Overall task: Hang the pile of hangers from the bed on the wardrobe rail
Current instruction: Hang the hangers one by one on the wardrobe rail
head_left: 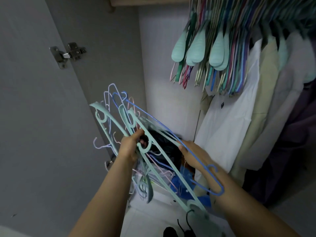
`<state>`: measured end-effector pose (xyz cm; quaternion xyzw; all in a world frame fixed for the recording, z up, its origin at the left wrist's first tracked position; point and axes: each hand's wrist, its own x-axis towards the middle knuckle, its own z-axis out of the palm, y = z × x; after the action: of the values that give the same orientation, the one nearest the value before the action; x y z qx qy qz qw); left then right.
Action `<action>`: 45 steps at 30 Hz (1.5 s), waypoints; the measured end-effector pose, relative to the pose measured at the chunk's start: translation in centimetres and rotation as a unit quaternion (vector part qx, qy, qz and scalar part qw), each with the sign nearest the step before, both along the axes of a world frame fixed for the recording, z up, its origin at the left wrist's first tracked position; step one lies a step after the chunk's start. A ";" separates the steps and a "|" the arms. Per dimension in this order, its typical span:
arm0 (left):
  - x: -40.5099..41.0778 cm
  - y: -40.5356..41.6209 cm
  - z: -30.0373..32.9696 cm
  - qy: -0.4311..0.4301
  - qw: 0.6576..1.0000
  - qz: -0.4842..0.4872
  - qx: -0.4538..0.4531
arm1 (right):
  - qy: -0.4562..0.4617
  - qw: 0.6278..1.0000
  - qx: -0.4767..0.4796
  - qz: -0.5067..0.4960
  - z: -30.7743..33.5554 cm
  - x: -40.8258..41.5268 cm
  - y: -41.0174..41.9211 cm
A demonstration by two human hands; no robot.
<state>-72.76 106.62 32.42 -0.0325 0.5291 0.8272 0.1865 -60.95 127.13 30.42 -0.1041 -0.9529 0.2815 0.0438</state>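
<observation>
A tangled bunch of hangers [119, 120], mint, lilac, pink and blue, is held in front of the open wardrobe. My left hand [130, 146] is closed around the bunch near a mint hanger's hook. My right hand [193, 154] pinches a thin blue hanger [213, 180] that runs from the bunch down across my right forearm. Many empty hangers on the rail [218, 48] crowd the top right, mint ends lowest. The rail itself is hidden above the frame's edge.
The grey wardrobe door [34, 117] with a metal hinge [68, 53] stands open at the left. White, beige and purple garments [256, 108] hang at the right. Folded clothes and dark items [164, 146] lie on the wardrobe floor below my hands.
</observation>
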 end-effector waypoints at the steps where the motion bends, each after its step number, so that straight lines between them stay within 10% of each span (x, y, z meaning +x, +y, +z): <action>1: 0.1 0.1 0.4 0.010 1.000 0.021 -0.016 | 0.014 1.000 0.006 0.003 0.5 0.0 -0.2; 11: -0.2 0.0 2.1 0.025 0.999 0.018 0.032 | 0.063 0.997 -0.030 -0.046 2.0 0.4 -1.4; 24: -4.9 -2.6 3.3 0.098 0.983 -0.122 0.091 | 0.052 0.949 -0.309 -0.015 10.2 -4.4 -4.9; 35: -7.6 -4.2 11.0 0.139 0.954 -0.230 0.133 | 0.297 0.797 -0.508 -0.135 24.9 -15.3 -9.5; 45: -9.6 -4.7 11.9 0.166 0.948 -0.255 0.090 | 0.312 0.753 -0.540 -0.209 28.9 -18.3 -8.1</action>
<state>-82.31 101.93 44.34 0.2588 0.4665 0.7897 0.3029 -79.23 119.03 59.36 -0.2133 -0.5305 0.7496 0.3334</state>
